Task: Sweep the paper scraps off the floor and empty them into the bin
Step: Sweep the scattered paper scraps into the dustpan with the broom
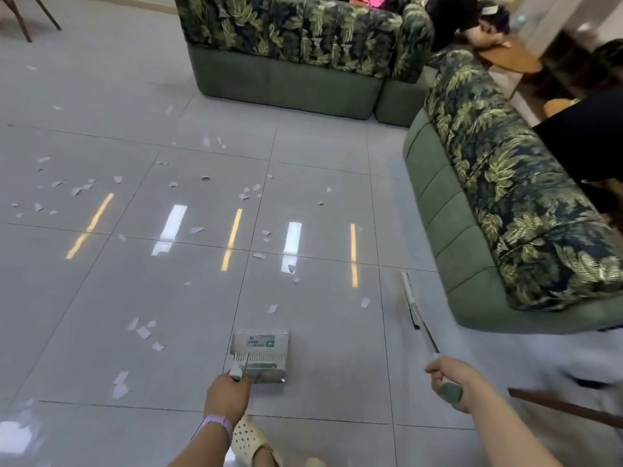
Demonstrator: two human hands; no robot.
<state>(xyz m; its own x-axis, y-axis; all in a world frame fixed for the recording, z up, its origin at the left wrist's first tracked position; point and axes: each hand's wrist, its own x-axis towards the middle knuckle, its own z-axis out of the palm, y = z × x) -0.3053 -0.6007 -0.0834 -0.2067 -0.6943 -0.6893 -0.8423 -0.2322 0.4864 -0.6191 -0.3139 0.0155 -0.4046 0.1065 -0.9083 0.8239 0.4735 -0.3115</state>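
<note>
Gripping the pale upright dustpan's (259, 353) handle in the left hand (227, 394) and the slim long-handled broom (413, 306) in the right hand (450, 380), the person should draw the torn white paper scraps (143, 332), scattered across the glossy grey tiled floor (320, 332), steadily toward the pan.

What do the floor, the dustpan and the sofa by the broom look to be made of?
Floor: glossy glazed tile, judging by grout lines and mirrored ceiling lights. Dustpan: probably pale moulded plastic, matte, with comb teeth on its rear edge. Sofa: fabric upholstery, leaf-print cushions over a plain green stitched base.
</note>
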